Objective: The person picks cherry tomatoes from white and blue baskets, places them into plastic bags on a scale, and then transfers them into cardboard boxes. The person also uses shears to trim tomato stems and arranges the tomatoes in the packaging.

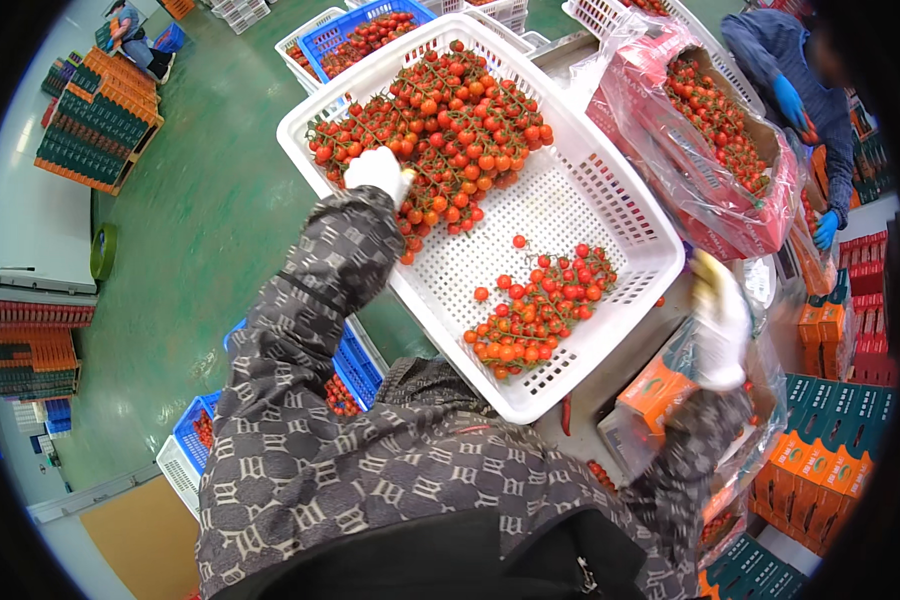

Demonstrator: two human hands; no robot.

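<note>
A white perforated plastic crate (450,289) stands tilted across the view before me. At its far end lies a large heap of cherry tomatoes on the vine (450,127); a smaller heap of vine tomatoes (540,315) lies at its near end. My left hand (379,174), in a white glove, is at the left edge of the large heap, its fingers partly hidden against the tomatoes. Blurred by motion, my white-gloved right hand (720,322) is just outside the crate's right corner. A small dark purple thing shows by its fingertips; whether it is held is unclear.
A plastic-lined red carton (645,150) of tomatoes stands right of the crate. Beyond it is a co-worker (825,142) in blue gloves. Orange and green cartons (810,465) are stacked at right. A blue crate (364,37) of tomatoes stands behind; another person (131,37) is far left.
</note>
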